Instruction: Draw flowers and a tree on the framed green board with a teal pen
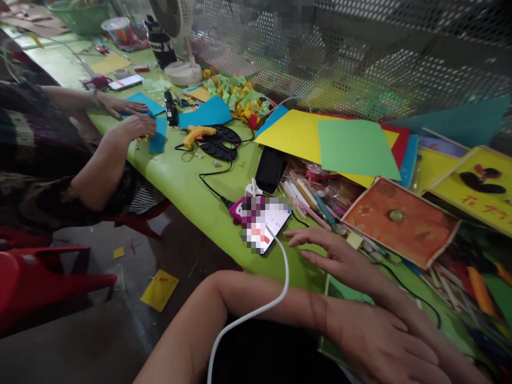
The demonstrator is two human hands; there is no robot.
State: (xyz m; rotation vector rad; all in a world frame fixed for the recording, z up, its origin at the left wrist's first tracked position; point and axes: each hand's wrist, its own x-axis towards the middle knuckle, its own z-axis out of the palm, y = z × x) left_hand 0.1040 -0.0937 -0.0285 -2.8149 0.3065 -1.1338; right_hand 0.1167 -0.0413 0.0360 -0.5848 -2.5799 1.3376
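Note:
My right hand (334, 256) reaches leftward over the green table (180, 181), fingers spread and empty, fingertips just right of a phone (266, 224) that lies near the table's front edge. A white cable (256, 314) runs from the phone across my left forearm. My left hand (380, 344) rests flat, fingers stretched, on or against my right forearm above a green sheet (344, 290). It holds nothing.
Another person at the left has both hands (134, 120) on blue paper. A yellow glue gun (196, 133), a black tray (222, 143), stacked coloured sheets (356, 146), pens (308, 197), an orange picture (400, 221) and a fan (180, 37) crowd the table. Red chair (40, 277) stands left.

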